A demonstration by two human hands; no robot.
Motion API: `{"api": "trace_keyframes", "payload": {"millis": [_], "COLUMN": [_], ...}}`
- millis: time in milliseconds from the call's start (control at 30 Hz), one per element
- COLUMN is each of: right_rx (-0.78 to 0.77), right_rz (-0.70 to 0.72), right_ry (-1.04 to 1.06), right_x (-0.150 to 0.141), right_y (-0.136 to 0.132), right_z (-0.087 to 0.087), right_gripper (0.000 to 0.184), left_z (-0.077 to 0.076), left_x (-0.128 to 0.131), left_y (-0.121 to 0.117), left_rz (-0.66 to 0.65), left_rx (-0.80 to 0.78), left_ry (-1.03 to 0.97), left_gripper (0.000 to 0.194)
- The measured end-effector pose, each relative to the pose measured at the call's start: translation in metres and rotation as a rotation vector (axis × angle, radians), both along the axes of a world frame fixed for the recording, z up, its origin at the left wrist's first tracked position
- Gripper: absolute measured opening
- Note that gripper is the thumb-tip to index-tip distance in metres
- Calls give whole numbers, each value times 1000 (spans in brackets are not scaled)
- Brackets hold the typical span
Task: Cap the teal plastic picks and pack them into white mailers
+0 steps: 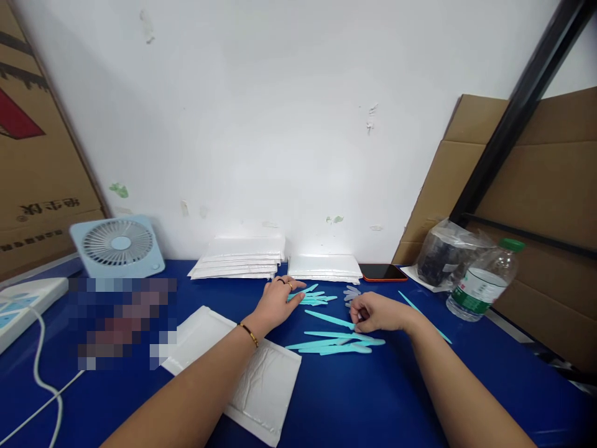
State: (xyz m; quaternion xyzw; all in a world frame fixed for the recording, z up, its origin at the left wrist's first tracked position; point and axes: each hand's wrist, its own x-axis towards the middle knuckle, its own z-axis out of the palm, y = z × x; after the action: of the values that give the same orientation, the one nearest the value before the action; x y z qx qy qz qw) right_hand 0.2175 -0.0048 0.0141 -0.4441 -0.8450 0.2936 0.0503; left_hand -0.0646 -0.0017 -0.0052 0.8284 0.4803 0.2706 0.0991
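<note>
My right hand (pixel 379 313) is closed in a pinch at the right end of a slim turquoise stick (pixel 327 318), shaped like an eyebrow razor. Its other end points left over the blue table. My left hand (pixel 278 302) has its fingers stretched out over a small pile of similar turquoise sticks (pixel 317 298), touching its left side. More turquoise sticks (pixel 336 344) lie loosely together below my right hand. Just beyond that hand are several small pale lavender pieces (pixel 351 292), partly hidden by it. Under my left forearm lies a white padded envelope (pixel 265 386).
Stacks of white padded envelopes (pixel 237 258) stand against the wall, with a phone (pixel 384 272) beside them. A single turquoise stick (pixel 424 316), a water bottle (pixel 482 283) and a plastic bag (pixel 441 252) are right. A fan (pixel 119 244) and a power strip (pixel 28 311) are left.
</note>
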Motion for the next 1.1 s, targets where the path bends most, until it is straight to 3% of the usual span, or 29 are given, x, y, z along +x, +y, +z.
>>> {"api": "trace_keyframes", "payload": {"millis": [200, 400, 567, 767, 867, 967, 1100], "right_rx": [87, 169, 190, 178, 180, 91, -46], "right_rz": [-59, -141, -95, -194, -257, -157, 1], "right_ry": [115, 118, 119, 107, 99, 77, -54], "right_x": [-18, -5, -10, 2, 10, 11, 6], "right_y": [-1, 5, 5, 12, 10, 2, -6], "right_z": [-1, -2, -2, -5, 0, 8, 8], "right_gripper": [22, 18, 16, 10, 16, 27, 27], "left_z": [3, 6, 8, 8, 8, 5, -4], "left_x": [11, 4, 8, -3, -9, -10, -8], "left_y": [-10, -4, -6, 2, 3, 2, 6], "left_rz": [-201, -131, -156, -10, 33, 22, -36], "left_rx": [22, -27, -29, 6, 18, 22, -65], "left_ry": [97, 104, 75, 118, 78, 71, 122], "left_gripper": [24, 26, 35, 34, 30, 38, 30]}}
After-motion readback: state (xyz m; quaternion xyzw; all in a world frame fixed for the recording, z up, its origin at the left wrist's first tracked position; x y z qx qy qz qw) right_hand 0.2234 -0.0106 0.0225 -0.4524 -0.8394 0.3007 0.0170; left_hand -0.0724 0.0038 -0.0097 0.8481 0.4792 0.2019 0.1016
